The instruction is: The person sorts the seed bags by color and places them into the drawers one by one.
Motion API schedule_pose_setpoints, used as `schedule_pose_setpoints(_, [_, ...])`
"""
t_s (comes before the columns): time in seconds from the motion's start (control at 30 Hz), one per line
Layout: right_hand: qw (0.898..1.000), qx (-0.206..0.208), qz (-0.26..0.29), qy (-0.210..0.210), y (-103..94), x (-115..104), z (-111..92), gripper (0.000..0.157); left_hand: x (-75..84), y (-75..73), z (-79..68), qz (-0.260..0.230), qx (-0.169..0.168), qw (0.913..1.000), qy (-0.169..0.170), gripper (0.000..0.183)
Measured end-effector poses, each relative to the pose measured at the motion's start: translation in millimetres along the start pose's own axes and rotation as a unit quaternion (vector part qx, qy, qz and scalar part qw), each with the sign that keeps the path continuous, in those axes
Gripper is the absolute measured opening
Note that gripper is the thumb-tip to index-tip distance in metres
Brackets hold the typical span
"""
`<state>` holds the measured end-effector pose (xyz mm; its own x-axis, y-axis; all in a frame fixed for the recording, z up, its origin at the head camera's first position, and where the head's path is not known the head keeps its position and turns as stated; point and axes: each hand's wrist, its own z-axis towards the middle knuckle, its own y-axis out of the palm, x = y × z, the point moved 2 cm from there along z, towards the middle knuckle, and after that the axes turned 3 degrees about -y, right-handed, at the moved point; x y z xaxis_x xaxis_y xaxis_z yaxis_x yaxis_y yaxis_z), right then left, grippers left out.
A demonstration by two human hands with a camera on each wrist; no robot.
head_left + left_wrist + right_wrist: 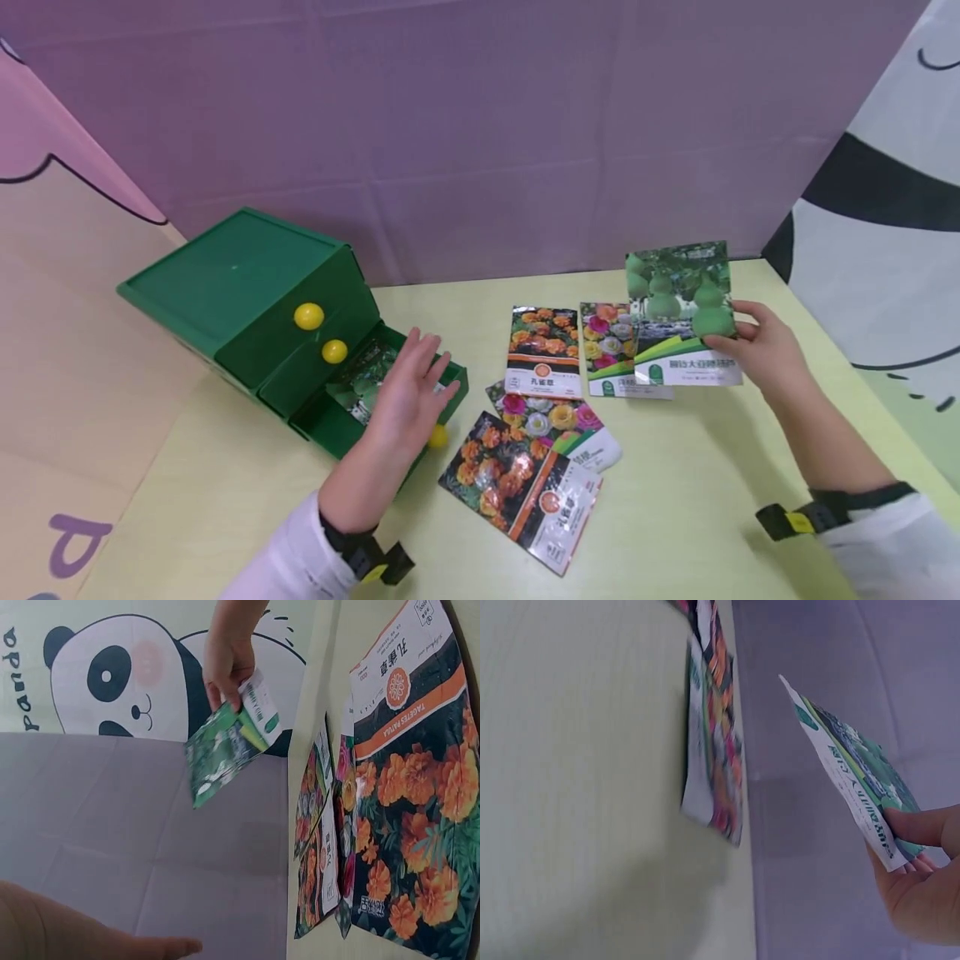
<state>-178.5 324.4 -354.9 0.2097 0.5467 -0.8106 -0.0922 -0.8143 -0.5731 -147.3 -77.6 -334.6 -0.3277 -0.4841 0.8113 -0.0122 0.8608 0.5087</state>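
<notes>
A green seed packet with gourds (678,312) is pinched along its right edge by my right hand (768,346), held above the table. In the right wrist view, the thumb presses on the front of this packet (855,765). My left hand (411,392) hovers over the pulled-out drawer (330,429) of a green box, its fingers straight and holding nothing. Inside that drawer lies another gourd packet (360,387), partly hidden by the hand. Beneath the held packet, a colourful flower packet (603,342) lies on the table, partly covered from view.
The green drawer box (232,275) stands at left with yellow round knobs (308,316). Mid-table are an upright-facing marigold packet (543,350), a mixed-flower packet (592,446) and a larger-looking marigold packet (517,492) overlapping it. A purple cloth wall (480,150) bounds the back.
</notes>
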Motion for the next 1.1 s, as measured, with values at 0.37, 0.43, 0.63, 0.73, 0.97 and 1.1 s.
schedule_pose_setpoints(0.37, [0.995,-0.076,0.046,-0.037,38.1,-50.3,-27.8,0.073,-11.7,25.5,2.0,0.043,-0.088,0.9950,-0.022,0.067])
schedule_pose_setpoints(0.43, [0.993,-0.096,0.059,-0.041,45.7,-56.9,-33.0,0.072,-14.0,28.8,1.0,0.057,-0.108,0.9922,-0.025,0.066])
schedule_pose_setpoints(0.63, [0.982,-0.146,0.102,-0.067,68.2,-70.5,-47.6,0.070,-22.5,34.0,0.6,0.078,-0.131,0.9875,-0.040,0.065])
schedule_pose_setpoints(0.73, [0.977,-0.164,0.111,-0.079,78.7,-74.4,-53.9,0.068,-25.9,34.7,0.5,0.081,-0.132,0.9874,-0.032,0.068])
schedule_pose_setpoints(0.97, [0.970,-0.193,0.120,-0.086,98.5,-80.8,-63.6,0.065,-30.7,33.4,-2.3,0.083,-0.115,0.9899,-0.001,0.063])
schedule_pose_setpoints(1.1, [0.969,-0.199,0.117,-0.089,104.3,-81.9,-67.1,0.066,-34.0,33.2,-3.3,0.107,-0.105,0.9887,0.007,0.058])
